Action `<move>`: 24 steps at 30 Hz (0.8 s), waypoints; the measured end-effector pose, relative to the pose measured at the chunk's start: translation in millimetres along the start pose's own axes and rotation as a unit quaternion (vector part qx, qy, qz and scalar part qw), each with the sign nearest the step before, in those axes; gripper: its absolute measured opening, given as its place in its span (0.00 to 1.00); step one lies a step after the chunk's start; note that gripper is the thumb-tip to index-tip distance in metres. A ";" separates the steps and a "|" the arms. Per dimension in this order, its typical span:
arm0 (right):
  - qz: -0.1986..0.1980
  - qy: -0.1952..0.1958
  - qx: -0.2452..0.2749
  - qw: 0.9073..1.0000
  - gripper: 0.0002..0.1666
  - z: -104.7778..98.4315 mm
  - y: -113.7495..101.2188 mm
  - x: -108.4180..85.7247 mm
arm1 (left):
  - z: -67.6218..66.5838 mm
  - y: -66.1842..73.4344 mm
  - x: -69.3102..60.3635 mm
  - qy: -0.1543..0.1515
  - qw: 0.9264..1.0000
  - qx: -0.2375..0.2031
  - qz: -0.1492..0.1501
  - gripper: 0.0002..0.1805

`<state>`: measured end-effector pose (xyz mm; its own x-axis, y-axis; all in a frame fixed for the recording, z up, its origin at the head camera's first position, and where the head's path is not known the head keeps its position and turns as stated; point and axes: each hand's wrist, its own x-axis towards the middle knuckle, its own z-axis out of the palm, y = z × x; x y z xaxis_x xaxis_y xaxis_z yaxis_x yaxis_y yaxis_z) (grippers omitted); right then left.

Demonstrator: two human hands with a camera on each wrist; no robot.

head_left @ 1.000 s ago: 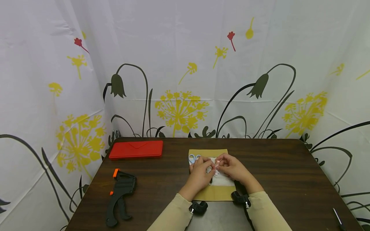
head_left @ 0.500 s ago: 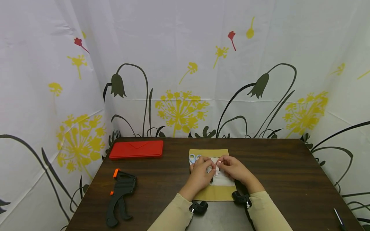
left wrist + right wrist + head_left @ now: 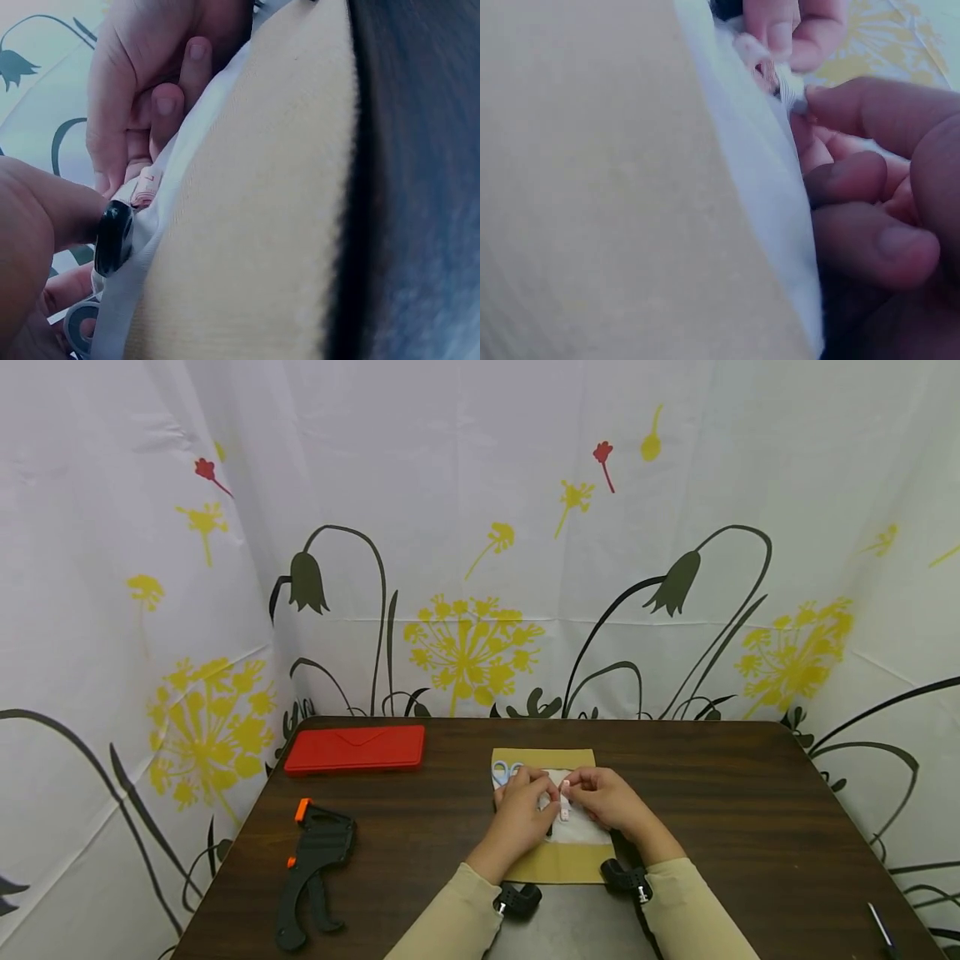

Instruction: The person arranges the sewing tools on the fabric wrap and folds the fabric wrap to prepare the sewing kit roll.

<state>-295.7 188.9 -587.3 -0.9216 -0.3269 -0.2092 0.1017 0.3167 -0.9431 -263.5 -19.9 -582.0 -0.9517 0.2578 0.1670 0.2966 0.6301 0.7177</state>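
An open tan and white fabric pouch (image 3: 564, 865) lies in front of me in the head view. Over its white lining, my right hand (image 3: 606, 795) pinches the end of a small pinkish-white measuring tape (image 3: 565, 808). Printed marks show on the tape (image 3: 147, 186) in the left wrist view. Close against it on the other side, my left hand (image 3: 517, 808) has its thumb and finger bent around the tape, partly hidden. Light blue scissor handles (image 3: 500, 770) stick out past the left knuckles. A glossy black oval piece (image 3: 114, 238) sits by the left thumb.
A red case (image 3: 356, 748) lies at the back left. Nearer on the left is a black clamp (image 3: 317, 868) with orange tips. A pen (image 3: 880, 927) lies at the front right, and a grey mat (image 3: 573, 918) reaches from the pouch to the front edge.
The right fingers have shifted slightly to the right and down. The measuring tape, bunched between the hands before, now shows as a straighter strip. My left hand has barely moved.
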 end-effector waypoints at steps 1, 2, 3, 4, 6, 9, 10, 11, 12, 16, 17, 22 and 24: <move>0.003 0.005 -0.002 1.000 0.13 0.6 0.3 0.5 | 0.1 0.0 0.2 -0.002 1.000 0.003 0.000 0.08; 0.003 0.007 -0.005 1.000 0.14 0.9 0.8 1.0 | 0.1 -0.1 0.5 -0.002 1.000 0.008 0.003 0.08; 0.002 0.009 -0.006 1.000 0.14 1.1 1.3 1.7 | 0.3 -0.1 0.7 -0.003 1.000 0.010 0.003 0.08; 0.000 0.010 -0.007 1.000 0.15 1.3 1.8 2.1 | 0.4 -0.2 0.8 -0.004 1.000 0.012 0.004 0.08; -0.003 0.009 -0.010 1.000 0.15 1.6 2.4 2.4 | 1.2 -0.2 0.7 -0.003 1.000 0.018 0.005 0.08; -0.007 -0.001 -0.016 1.000 0.15 1.3 2.1 2.0 | 3.0 0.1 0.5 -0.001 1.000 0.027 0.006 0.09; -0.008 -0.004 -0.018 1.000 0.14 1.2 1.9 1.7 | 3.5 0.1 0.3 0.001 1.000 0.026 0.007 0.10; -0.009 -0.009 -0.020 1.000 0.14 1.0 1.7 1.4 | 4.0 0.2 0.3 0.002 1.000 0.025 0.004 0.10; -0.010 -0.014 -0.021 1.000 0.13 0.7 1.6 1.2 | 4.3 0.2 0.3 0.002 1.000 0.022 0.002 0.10; -0.018 -0.026 -0.032 0.999 0.12 -0.6 2.5 1.6 | 3.9 1.1 -0.1 0.002 1.000 0.013 -0.007 0.11; -0.021 -0.026 -0.037 0.999 0.12 -0.8 2.8 1.7 | 3.6 1.4 -0.2 0.001 1.000 0.014 -0.010 0.11; -0.045 -0.018 -0.071 0.996 0.11 -0.5 3.7 1.8 | 2.7 1.8 -1.3 0.004 1.000 0.017 -0.003 0.10; -0.061 -0.013 -0.099 0.993 0.10 0.9 2.7 1.3 | 2.9 1.5 -1.9 0.006 1.000 0.016 0.001 0.10</move>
<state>-296.2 188.5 -590.4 -0.9124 -0.3953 -0.1063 -0.0872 0.4413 -0.8931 -260.9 -17.3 -583.2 -0.9520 0.2503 0.1762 0.3004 0.6534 0.6948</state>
